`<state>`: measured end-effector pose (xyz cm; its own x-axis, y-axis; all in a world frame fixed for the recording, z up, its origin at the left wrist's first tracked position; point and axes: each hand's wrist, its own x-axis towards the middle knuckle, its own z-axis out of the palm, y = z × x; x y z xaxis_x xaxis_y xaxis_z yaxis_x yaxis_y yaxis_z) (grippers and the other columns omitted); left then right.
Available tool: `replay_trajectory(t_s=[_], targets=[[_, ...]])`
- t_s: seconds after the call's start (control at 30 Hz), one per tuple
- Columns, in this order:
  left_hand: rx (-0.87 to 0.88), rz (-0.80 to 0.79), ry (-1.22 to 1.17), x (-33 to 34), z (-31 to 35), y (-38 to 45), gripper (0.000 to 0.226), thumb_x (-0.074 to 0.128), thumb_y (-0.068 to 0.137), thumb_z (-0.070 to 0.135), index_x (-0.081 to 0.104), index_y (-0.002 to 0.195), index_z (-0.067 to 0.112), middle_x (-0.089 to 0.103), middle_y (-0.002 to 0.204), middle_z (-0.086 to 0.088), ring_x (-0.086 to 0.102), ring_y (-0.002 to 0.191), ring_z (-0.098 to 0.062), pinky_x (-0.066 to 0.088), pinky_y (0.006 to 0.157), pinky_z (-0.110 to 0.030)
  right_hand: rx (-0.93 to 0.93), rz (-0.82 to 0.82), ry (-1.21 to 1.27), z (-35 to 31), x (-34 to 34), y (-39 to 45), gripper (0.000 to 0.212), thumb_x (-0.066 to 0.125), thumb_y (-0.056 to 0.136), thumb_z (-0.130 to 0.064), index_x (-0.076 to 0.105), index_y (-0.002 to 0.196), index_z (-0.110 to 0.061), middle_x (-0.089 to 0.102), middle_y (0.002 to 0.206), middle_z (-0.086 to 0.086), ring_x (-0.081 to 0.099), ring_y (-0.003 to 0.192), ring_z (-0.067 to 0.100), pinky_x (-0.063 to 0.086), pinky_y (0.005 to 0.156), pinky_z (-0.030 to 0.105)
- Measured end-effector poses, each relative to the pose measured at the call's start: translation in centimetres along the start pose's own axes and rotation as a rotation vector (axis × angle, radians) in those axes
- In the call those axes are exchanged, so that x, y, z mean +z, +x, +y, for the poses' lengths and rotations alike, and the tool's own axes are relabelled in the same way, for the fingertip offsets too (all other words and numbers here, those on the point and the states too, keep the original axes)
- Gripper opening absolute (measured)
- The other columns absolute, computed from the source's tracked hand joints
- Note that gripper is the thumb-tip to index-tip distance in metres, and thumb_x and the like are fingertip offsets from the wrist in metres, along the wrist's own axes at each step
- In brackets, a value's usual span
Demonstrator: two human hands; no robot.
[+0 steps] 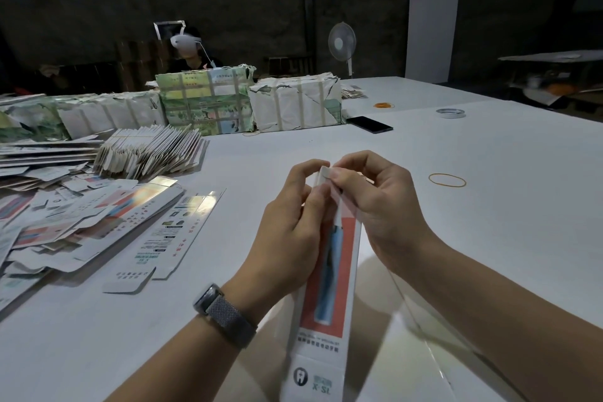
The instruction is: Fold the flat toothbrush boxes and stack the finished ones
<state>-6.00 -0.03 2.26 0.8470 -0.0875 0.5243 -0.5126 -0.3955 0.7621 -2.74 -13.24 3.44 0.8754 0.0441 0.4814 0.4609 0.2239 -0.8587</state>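
White and wide, the desk [456,206] fills most of the view, with dark walls and a standing fan [342,42] behind it. Both hands work at the far end of one long toothbrush box [329,287], which runs from the bottom edge of the view up to the fingers, its red panel with a blue toothbrush picture facing up. The left hand [293,219] is curled around the left side of the box, fingers bent and gripping its upper part, thumb lying along the front face; a watch [225,315] sits on that wrist. The right hand [375,199] is partly closed, thumb and forefinger pinching the small white end flap [325,172] at the top of the box, the other fingers bent above it. The box is held up between the two hands, in front of the person and right of the loose flat boxes [81,215] spread over the left part of the desk. Behind those lies a banded bundle of flat boxes [150,153], then wrapped packs [205,101] in a row. A phone [369,124], a tape roll [450,112] and a rubber band [447,179] lie well apart on the right.
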Motion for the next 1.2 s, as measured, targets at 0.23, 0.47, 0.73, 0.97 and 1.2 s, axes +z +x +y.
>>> replay_trajectory(t_s=[0.23,0.47,0.73,0.97,1.2], targets=[[0.017,0.005,0.011,0.07,-0.10,0.19,0.034,0.035,0.097,0.049,0.041,0.129,0.041,0.070,0.082,0.011,0.071,0.079,-0.009,0.055,0.066,-0.020,-0.012,-0.028,-0.050,-0.24,-0.12,-0.03,0.014,0.067,0.090,-0.015,0.072,0.079,-0.022,0.069,0.072,-0.004,0.065,0.067,0.015,0.057,0.066,0.026],[0.025,-0.021,0.029,0.02,-0.09,0.18,0.039,0.032,0.097,0.050,0.039,0.134,0.040,0.066,0.077,0.021,0.067,0.072,-0.005,0.049,0.063,-0.015,-0.022,0.022,-0.088,-0.41,-0.09,-0.13,0.013,0.067,0.091,-0.013,0.071,0.081,-0.018,0.068,0.072,-0.005,0.062,0.065,0.009,0.053,0.063,0.021],[0.026,-0.063,0.034,0.02,0.06,0.09,0.047,0.031,0.096,0.051,0.036,0.141,0.039,0.062,0.077,0.026,0.066,0.075,-0.004,0.049,0.064,-0.016,-0.003,0.038,-0.045,-0.75,-0.05,-0.21,0.018,0.061,0.089,-0.019,0.073,0.077,-0.024,0.068,0.074,-0.003,0.062,0.069,0.011,0.056,0.066,0.023],[0.029,-0.075,0.032,-0.05,0.03,0.07,0.049,0.031,0.096,0.051,0.035,0.143,0.040,0.061,0.077,0.029,0.065,0.074,-0.002,0.049,0.065,-0.015,0.000,0.038,-0.038,-0.58,-0.09,-0.16,0.021,0.059,0.090,-0.018,0.073,0.075,-0.026,0.068,0.075,-0.005,0.060,0.071,0.009,0.054,0.067,0.023],[0.038,-0.068,0.036,-0.05,0.09,-0.10,0.043,0.031,0.097,0.050,0.036,0.139,0.043,0.062,0.075,0.020,0.067,0.073,-0.008,0.052,0.065,-0.020,0.038,-0.020,-0.014,-0.78,-0.23,0.24,0.022,0.056,0.081,-0.022,0.072,0.069,-0.029,0.065,0.071,-0.008,0.057,0.068,0.009,0.051,0.065,0.021]])
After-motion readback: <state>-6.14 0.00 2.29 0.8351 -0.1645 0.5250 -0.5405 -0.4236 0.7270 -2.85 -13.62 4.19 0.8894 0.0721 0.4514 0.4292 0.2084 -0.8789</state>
